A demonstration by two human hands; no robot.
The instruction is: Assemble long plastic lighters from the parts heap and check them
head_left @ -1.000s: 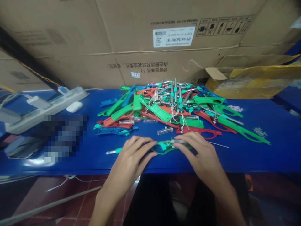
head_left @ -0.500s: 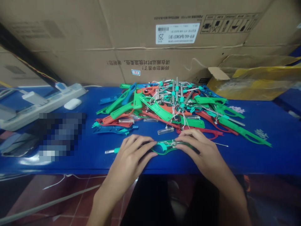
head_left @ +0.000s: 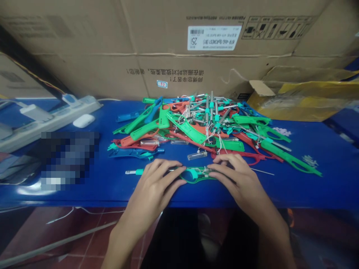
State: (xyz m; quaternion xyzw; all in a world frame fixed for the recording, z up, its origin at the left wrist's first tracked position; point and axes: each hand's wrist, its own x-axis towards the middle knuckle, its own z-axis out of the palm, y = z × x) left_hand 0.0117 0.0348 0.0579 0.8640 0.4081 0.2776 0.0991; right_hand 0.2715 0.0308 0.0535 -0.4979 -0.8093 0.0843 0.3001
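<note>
A green long-reach lighter body (head_left: 200,180) lies sideways at the table's front, its inner parts and thin wires exposed. My left hand (head_left: 157,183) grips it by the metal-tube side, thumb below and fingers above; the silver nozzle tip (head_left: 130,172) pokes out to the left. At the handle side, my right hand (head_left: 238,179) has thumb and fingers closed on the same body, near the wires. The fingers cover much of the handle. A thin metal rod (head_left: 263,172) sticks out beyond my right hand; whether it is held, I cannot tell.
Behind my hands spreads a heap of green, red and blue lighter shells (head_left: 190,130), tubes and wires. A clear fuel tank (head_left: 197,155) lies at its front. Small white pieces (head_left: 310,161) sit right. A power strip (head_left: 50,116) stands left; a cardboard box (head_left: 157,41) walls the back.
My right fingers have shifted slightly on the lighter body, and the thin rod's visible end has moved a little. My left hand keeps its grip; the view has shifted slightly.
</note>
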